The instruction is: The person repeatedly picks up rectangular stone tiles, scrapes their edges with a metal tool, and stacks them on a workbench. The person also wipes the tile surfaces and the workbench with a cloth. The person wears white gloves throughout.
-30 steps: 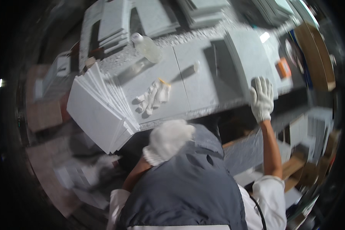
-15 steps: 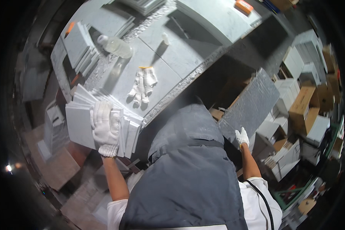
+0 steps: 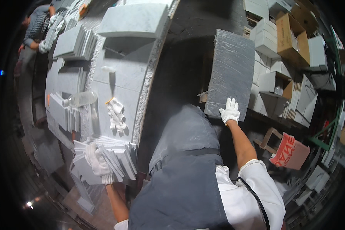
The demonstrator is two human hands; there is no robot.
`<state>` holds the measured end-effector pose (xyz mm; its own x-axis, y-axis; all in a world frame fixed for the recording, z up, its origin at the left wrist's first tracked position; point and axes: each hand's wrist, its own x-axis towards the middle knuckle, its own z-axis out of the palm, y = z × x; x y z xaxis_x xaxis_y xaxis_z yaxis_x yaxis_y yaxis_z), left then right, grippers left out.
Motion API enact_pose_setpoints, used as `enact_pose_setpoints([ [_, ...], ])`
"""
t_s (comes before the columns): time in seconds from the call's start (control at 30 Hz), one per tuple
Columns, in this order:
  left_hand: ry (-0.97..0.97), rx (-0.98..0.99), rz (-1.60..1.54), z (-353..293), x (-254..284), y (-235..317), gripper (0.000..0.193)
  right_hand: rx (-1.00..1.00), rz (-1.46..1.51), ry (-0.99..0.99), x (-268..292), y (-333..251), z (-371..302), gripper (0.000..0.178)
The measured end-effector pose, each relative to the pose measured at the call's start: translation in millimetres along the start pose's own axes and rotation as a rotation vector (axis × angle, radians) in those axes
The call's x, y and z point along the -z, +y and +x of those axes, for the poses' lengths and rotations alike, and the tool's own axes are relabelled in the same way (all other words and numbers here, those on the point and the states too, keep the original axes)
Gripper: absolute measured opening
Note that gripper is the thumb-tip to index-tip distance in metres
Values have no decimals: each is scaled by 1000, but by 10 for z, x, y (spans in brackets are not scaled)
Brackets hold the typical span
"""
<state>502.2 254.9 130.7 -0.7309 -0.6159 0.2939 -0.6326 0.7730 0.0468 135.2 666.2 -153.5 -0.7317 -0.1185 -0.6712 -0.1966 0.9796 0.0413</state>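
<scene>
My left hand, in a white knit glove, has its fingers closed over the leaning white stone tiles at the table's near end. The tiles fan out, with their thin edges upward. On the other side, my right hand, also gloved, lies flat with spread fingers on the near end of a dark grey slab-like board. Its surface looks wrinkled and shiny. An empty white glove with a yellow cuff lies on the pale stone tabletop, beside a clear plastic bottle.
More tile stacks stand along the table's left side, and a small white bottle is on its top. A co-worker's gloved hand shows at far left. Cardboard boxes and a red-and-white bag are at right.
The view has turned, bringing a co-worker and the red bag into sight. My right hand has moved farther onto the grey board and lies flat there. My left hand stays at the tiles.
</scene>
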Motion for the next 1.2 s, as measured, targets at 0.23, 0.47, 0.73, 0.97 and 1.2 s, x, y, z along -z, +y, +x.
enact_pose_setpoints([
  [0.23, 26, 22, -47, -65, -74, -59, 42, 50, 59, 95, -69, 82, -15, 88],
  [0.47, -123, 284, -259, -15, -123, -377, 48, 177, 69, 153, -69, 319, 7, 88],
  [0.73, -45, 406, -239, 116, -246, -662, 53, 344, 534, 71, -567, 1145, -357, 55],
  [0.97, -258, 458, -398, 258, -246, -765, 54, -402, 1087, -142, -2686, 2623, -2102, 62],
  [1.2, -239, 421, -182, 236, -203, -571, 50, -797, 1475, -157, -5055, 2819, -3356, 44],
])
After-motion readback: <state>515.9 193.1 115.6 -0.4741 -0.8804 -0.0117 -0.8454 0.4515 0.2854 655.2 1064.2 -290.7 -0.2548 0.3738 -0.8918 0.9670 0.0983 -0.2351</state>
